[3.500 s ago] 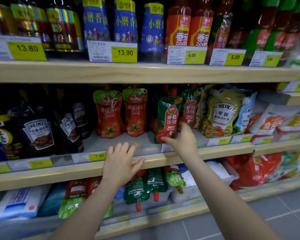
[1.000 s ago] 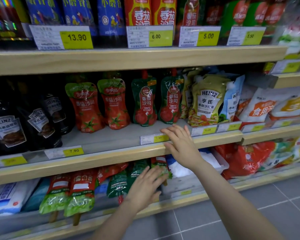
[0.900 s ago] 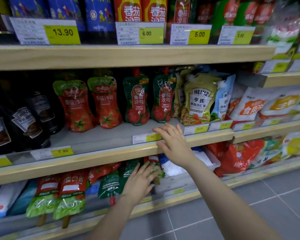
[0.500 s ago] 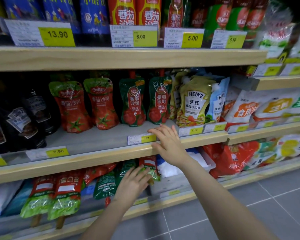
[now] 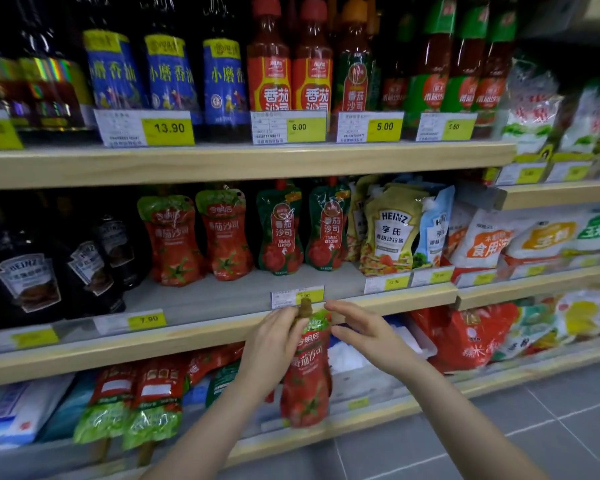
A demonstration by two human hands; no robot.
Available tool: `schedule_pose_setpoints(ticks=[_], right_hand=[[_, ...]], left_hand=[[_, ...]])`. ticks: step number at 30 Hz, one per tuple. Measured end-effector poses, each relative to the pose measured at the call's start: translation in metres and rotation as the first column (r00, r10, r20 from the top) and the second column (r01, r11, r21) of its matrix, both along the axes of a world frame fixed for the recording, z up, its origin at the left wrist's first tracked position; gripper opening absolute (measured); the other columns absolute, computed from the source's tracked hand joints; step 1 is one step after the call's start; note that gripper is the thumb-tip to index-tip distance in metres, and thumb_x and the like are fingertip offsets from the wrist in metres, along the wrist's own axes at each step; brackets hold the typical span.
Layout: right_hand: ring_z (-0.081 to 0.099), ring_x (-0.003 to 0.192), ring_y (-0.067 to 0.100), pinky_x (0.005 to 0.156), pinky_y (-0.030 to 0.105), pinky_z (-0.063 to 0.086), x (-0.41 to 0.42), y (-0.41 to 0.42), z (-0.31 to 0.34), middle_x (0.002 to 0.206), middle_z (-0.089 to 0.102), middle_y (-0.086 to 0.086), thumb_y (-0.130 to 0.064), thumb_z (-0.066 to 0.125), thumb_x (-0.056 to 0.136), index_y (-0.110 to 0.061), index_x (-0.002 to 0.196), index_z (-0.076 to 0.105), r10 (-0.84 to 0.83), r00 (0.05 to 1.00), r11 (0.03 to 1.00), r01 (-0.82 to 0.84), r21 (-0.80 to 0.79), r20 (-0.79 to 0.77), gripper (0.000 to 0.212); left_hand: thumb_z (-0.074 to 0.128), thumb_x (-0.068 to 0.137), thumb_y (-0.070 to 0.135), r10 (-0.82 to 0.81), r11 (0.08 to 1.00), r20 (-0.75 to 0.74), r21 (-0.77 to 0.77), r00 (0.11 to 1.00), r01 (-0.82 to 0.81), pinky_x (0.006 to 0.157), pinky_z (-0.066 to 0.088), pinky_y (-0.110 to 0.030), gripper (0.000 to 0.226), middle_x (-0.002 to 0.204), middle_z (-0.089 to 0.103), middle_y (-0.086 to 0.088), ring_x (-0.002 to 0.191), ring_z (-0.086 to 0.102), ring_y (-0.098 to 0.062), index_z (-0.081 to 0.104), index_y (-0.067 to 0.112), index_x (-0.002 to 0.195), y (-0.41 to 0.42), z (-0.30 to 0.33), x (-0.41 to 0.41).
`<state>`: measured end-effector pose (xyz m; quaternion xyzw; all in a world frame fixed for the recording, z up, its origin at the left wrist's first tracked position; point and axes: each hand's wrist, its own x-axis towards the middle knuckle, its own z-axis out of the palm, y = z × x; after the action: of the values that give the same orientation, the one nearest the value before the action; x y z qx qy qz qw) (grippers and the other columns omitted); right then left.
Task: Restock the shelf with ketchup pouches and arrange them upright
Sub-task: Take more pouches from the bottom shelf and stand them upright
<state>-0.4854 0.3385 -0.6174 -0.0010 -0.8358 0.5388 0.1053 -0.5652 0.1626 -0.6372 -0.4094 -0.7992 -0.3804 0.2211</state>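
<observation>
The left hand (image 5: 274,344) grips a red ketchup pouch (image 5: 308,372) near its cap, upright, in front of the middle shelf's (image 5: 201,337) front edge. The right hand (image 5: 361,332) is open beside it. Before, the left hand reached down low.

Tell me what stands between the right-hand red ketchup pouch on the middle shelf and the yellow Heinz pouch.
Head view: two green ketchup pouches stand upright side by side between the red pouch and the Heinz pouch.

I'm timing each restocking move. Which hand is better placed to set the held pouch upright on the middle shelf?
Left. The left hand already grips the red ketchup pouch near its spout, just below the middle shelf. The right hand hovers beside it, fingers relaxed, holding nothing.
</observation>
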Motion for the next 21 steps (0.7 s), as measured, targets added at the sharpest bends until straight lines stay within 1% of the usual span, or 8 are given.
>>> schedule_pose_setpoints(ticks=[3, 6, 8, 11, 13, 15, 17, 21], right_hand=[[0.062, 0.106, 0.018, 0.090, 0.033, 0.051, 0.006, -0.015, -0.008, 0.114, 0.066, 0.009, -0.009, 0.060, 0.087, -0.006, 0.118, 0.060, 0.068, 0.996, 0.965, -0.051, -0.257, 0.059, 0.031], [0.067, 0.084, 0.015, 0.076, 0.029, 0.056, 0.002, -0.031, -0.011, 0.091, 0.072, 0.007, -0.015, 0.059, 0.088, -0.007, 0.099, 0.070, -0.002, 0.995, 0.944, 0.033, -0.328, 0.095, 0.018], [0.067, 0.078, 0.015, 0.071, 0.031, 0.056, -0.004, -0.039, -0.010, 0.089, 0.072, 0.009, -0.017, 0.060, 0.088, -0.007, 0.096, 0.071, -0.084, 0.992, 0.928, 0.111, -0.356, 0.091, 0.017], [0.069, 0.073, 0.013, 0.064, 0.027, 0.058, -0.015, -0.049, -0.003, 0.086, 0.073, 0.009, -0.017, 0.060, 0.088, -0.001, 0.097, 0.069, -0.121, 0.989, 0.897, 0.147, -0.416, 0.088, 0.020], [0.069, 0.073, 0.014, 0.060, 0.025, 0.057, -0.021, -0.057, 0.003, 0.082, 0.073, 0.007, -0.017, 0.059, 0.089, 0.003, 0.096, 0.067, -0.137, 0.987, 0.875, 0.158, -0.458, 0.078, 0.023], [0.069, 0.076, 0.016, 0.061, 0.026, 0.057, -0.028, -0.066, 0.007, 0.079, 0.073, 0.004, -0.020, 0.060, 0.088, -0.001, 0.090, 0.068, -0.137, 0.988, 0.870, 0.153, -0.468, 0.069, 0.020], [0.070, 0.077, 0.015, 0.062, 0.026, 0.058, -0.034, -0.076, 0.013, 0.078, 0.074, 0.000, -0.022, 0.062, 0.087, -0.007, 0.089, 0.069, -0.121, 0.990, 0.875, 0.138, -0.464, 0.065, 0.017], [0.068, 0.067, 0.005, 0.054, 0.018, 0.052, -0.041, -0.089, 0.023, 0.071, 0.073, -0.007, -0.022, 0.069, 0.081, -0.018, 0.083, 0.069, -0.147, 0.989, 0.841, 0.140, -0.522, 0.028, 0.004]], left_hand=[[0.054, 0.094, 0.026, -0.082, 0.996, 0.100, 0.036, 0.992, 0.079, 0.061, 0.045, -0.033, 0.014, 0.077, 0.062, 0.005, 0.071, 0.059, -0.016, 0.057, 0.013, 0.089, 0.000, 0.009, 0.007], [0.055, 0.092, 0.033, -0.113, 0.986, 0.241, 0.147, 0.964, 0.079, 0.059, 0.043, -0.024, 0.014, 0.070, 0.060, 0.013, 0.066, 0.056, -0.003, 0.056, 0.022, 0.083, -0.008, 0.018, 0.006], [0.061, 0.088, 0.032, -0.111, 0.970, 0.361, 0.243, 0.926, 0.022, 0.064, 0.046, -0.018, 0.006, 0.078, 0.065, 0.012, 0.074, 0.061, 0.000, 0.059, 0.026, 0.088, -0.014, 0.021, 0.000], [0.071, 0.076, 0.039, -0.209, 0.942, 0.570, 0.337, 0.795, 0.006, 0.073, 0.047, -0.010, 0.037, 0.101, 0.063, 0.012, 0.089, 0.060, 0.007, 0.054, 0.031, 0.108, -0.033, 0.014, -0.008], [0.076, 0.063, 0.050, -0.266, 0.953, 0.666, 0.292, 0.697, 0.084, 0.075, 0.048, -0.012, 0.051, 0.106, 0.063, 0.016, 0.094, 0.060, 0.009, 0.052, 0.038, 0.107, -0.048, 0.001, -0.010], [0.083, 0.062, 0.045, -0.213, 0.977, 0.724, 0.140, 0.656, 0.163, 0.079, 0.051, -0.019, 0.051, 0.104, 0.067, 0.016, 0.095, 0.063, 0.003, 0.055, 0.038, 0.104, -0.060, -0.012, -0.012], [0.084, 0.063, 0.037, -0.146, 0.988, 0.715, 0.065, 0.683, 0.143, 0.079, 0.053, -0.025, 0.042, 0.096, 0.071, 0.014, 0.089, 0.066, 0.000, 0.061, 0.034, 0.098, -0.068, -0.020, -0.015], [0.084, 0.057, 0.047, -0.095, 0.991, 0.670, -0.007, 0.736, 0.134, 0.070, 0.051, -0.014, 0.039, 0.084, 0.069, 0.021, 0.080, 0.065, 0.007, 0.061, 0.038, 0.087, -0.071, -0.022, -0.019]])
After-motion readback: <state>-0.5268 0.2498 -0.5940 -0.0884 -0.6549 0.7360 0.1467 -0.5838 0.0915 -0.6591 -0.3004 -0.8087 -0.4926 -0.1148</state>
